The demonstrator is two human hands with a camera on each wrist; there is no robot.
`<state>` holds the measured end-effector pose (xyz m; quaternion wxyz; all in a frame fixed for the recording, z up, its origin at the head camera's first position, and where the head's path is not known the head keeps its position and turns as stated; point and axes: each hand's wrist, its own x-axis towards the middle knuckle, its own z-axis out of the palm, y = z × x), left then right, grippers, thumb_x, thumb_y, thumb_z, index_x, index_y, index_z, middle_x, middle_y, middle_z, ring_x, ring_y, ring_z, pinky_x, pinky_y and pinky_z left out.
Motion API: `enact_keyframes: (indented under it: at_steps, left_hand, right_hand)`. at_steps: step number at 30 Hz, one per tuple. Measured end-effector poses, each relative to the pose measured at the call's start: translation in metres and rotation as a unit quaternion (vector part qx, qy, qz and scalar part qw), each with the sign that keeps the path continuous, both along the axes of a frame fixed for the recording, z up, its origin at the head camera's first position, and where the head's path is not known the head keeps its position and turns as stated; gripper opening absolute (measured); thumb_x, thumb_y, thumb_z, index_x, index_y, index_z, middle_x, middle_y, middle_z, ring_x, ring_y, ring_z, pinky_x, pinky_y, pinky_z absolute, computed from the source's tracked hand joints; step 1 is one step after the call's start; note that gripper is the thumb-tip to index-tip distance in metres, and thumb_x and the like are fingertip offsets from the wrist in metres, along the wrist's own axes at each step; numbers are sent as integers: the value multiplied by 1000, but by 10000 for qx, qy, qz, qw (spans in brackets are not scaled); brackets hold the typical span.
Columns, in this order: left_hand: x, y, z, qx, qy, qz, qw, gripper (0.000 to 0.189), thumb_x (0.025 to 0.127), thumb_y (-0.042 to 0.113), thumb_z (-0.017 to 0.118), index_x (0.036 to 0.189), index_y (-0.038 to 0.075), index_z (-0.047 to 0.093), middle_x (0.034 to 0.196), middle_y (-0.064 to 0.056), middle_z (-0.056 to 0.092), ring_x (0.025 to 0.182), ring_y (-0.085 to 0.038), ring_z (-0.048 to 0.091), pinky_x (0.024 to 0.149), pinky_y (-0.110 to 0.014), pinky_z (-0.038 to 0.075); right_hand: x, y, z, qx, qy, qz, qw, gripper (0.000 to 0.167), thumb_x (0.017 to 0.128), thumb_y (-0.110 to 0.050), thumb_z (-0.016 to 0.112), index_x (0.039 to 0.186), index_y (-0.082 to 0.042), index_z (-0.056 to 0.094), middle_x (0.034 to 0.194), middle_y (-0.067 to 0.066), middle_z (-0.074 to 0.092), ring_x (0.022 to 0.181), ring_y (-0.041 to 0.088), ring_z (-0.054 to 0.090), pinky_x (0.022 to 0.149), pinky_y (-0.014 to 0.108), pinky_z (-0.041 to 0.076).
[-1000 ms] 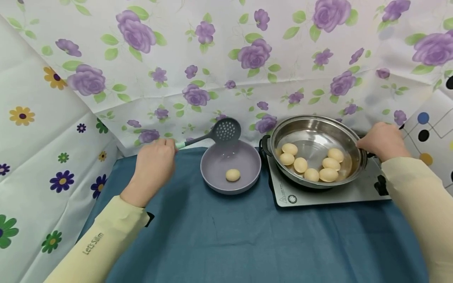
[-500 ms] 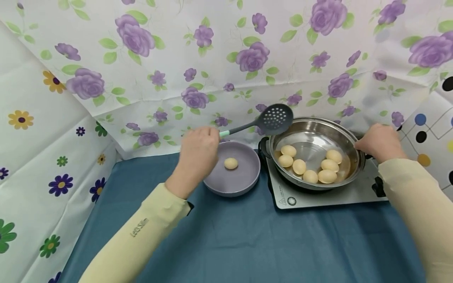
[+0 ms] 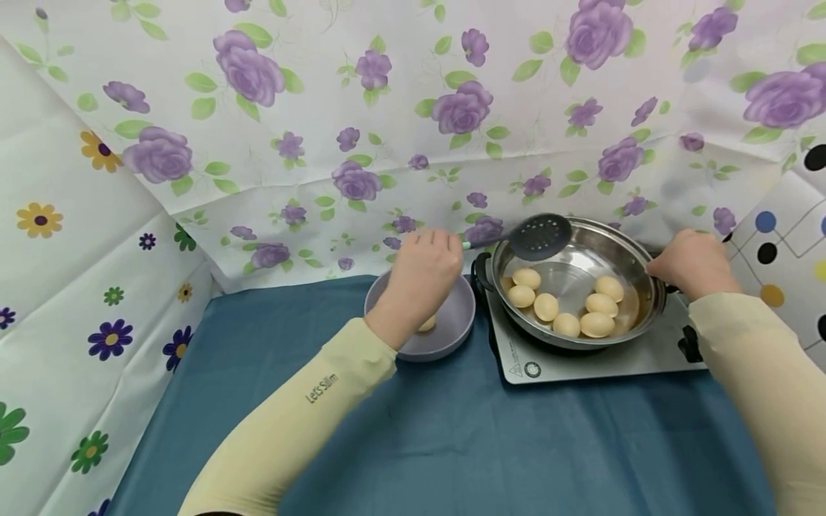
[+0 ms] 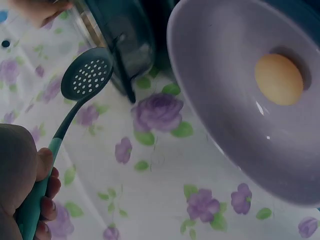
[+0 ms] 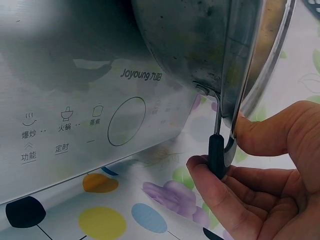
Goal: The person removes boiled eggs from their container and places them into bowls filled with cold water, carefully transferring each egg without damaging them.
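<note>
Grips the green handle of the dark skimmer in the curled fingers of the left hand, near the purple bowl. Pinches the side handle of the steel pot between thumb and fingers of the right hand. Holds the perforated head at the pot's far left rim, touching or apart impossible to tell. Has one egg in the bowl, seven eggs in the pot, silver cooktop below, blue cloth beneath, floral sheeting behind.
</note>
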<state>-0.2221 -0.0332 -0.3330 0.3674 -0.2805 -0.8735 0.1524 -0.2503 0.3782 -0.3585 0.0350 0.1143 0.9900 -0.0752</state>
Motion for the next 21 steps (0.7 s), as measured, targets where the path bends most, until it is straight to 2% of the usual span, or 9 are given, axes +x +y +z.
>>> enact_keyframes:
  at_steps: [4,7,13,18,21]
  left_hand:
    - [-2,14,-10,-215,317,-112,9992,32,98,6,34,75,14,56,68,-1,55,60,-14,50,54,-25,36]
    - [-4,18,-14,-257,462,-75,9986,34,98,5,33,75,14,56,68,0,55,61,-14,51,55,-25,36]
    - [-9,16,-19,-393,341,120,9986,32,99,7,33,76,14,54,70,-1,55,64,-14,52,58,-26,39]
    - [-9,16,-24,-519,260,79,9983,33,98,6,33,73,14,52,67,0,51,58,-13,43,55,-26,35]
    - [-7,17,-26,-529,82,80,9985,32,97,6,34,75,13,57,69,-1,54,60,-14,46,56,-27,36]
  right_hand:
    - [0,0,0,2,8,11,10000,55,72,-33,68,87,19,57,85,38,55,76,49,54,54,48,46]
    - [0,1,-1,11,50,69,10000,52,71,-33,67,84,17,58,84,36,56,74,49,55,54,48,45]
    - [-3,1,-3,109,149,178,9997,49,71,-33,67,79,15,58,81,35,57,73,50,55,53,47,45]
    - [-3,2,-3,133,175,190,9996,46,71,-32,66,77,13,58,79,33,57,71,49,55,50,46,44]
    - [-3,2,-3,105,172,182,9996,44,71,-31,65,75,12,58,78,32,57,71,48,55,50,45,44]
